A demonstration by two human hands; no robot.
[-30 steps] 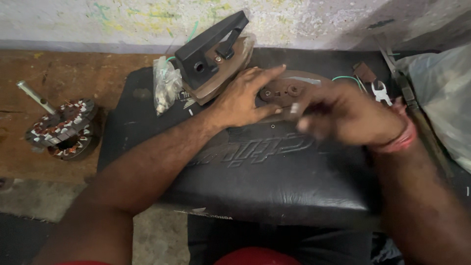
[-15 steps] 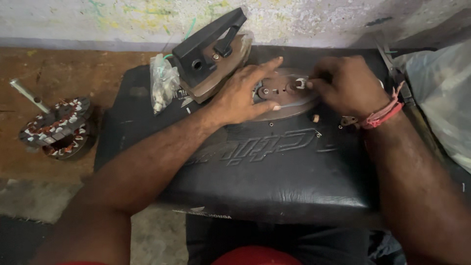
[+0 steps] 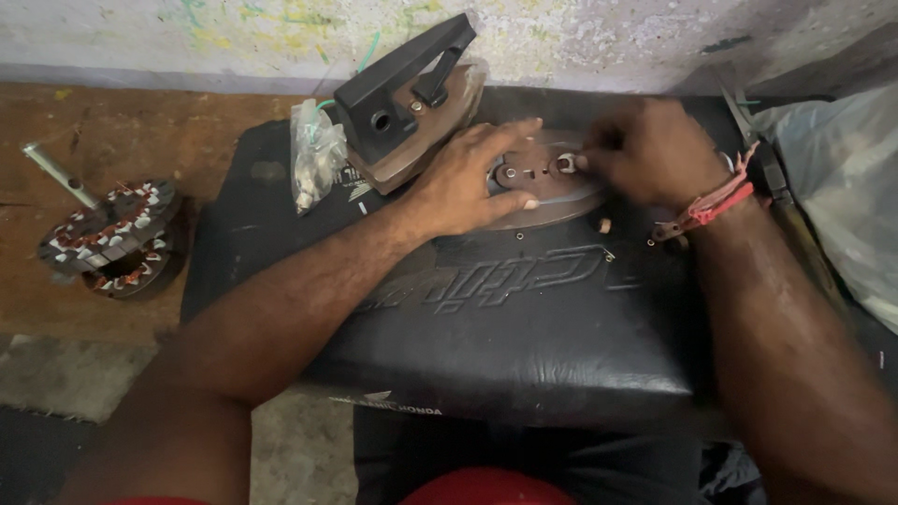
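A brown metal iron base plate point(image 3: 561, 192) lies on a black padded seat cushion point(image 3: 524, 327). My left hand point(image 3: 468, 178) lies over the plate's left end with fingers spread, holding it down. My right hand point(image 3: 645, 150) is at the plate's right end, fingers pinched on a small spanner point(image 3: 566, 164) whose head sits on a fitting on top of the plate. The iron's upper shell with its black handle point(image 3: 402, 93) stands tilted just left of my left hand.
A clear plastic bag of small parts point(image 3: 313, 154) lies beside the iron shell. Small loose parts point(image 3: 603, 224) sit on the cushion near the plate. A wound motor stator point(image 3: 112, 234) rests on the brown floor at left. A grey bag point(image 3: 842, 187) lies at right.
My right hand has moved up from in front of the plate to its right end and now works the spanner on the fitting. My left hand has stayed on the plate.
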